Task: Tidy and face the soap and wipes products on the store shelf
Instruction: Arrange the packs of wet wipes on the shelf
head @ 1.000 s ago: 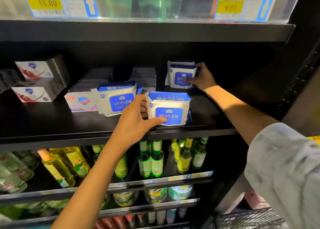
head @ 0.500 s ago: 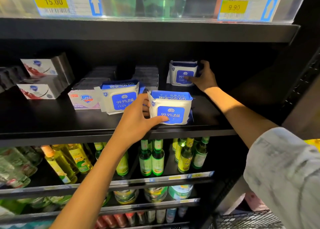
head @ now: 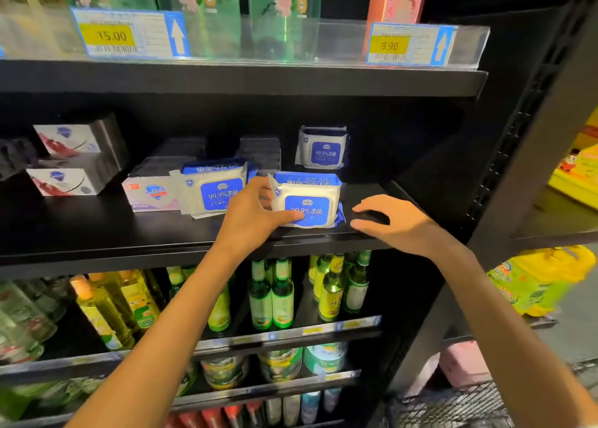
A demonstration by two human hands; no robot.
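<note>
Three blue-and-white wipes packs stand on the black middle shelf (head: 97,233). My left hand (head: 250,215) grips the front pack (head: 307,203) by its left side, thumb across its face. A second pack (head: 212,188) leans just left of it. The third pack (head: 322,148) stands alone further back. My right hand (head: 393,222) hovers at the shelf's front edge to the right of the front pack, fingers loosely curled, holding nothing. A pink-and-white soap box (head: 150,194) and two stacked soap boxes (head: 74,159) sit to the left.
Dark stacked boxes (head: 259,151) stand behind the wipes. The upper shelf carries green cartons (head: 207,10) and price tags (head: 129,33). Oil and green bottles (head: 271,295) fill the shelf below. A black upright (head: 530,169) borders the right side.
My right hand let go of the back wipes pack and drew forward to the shelf's front edge beside the front pack. The left hand keeps its hold on the front pack.
</note>
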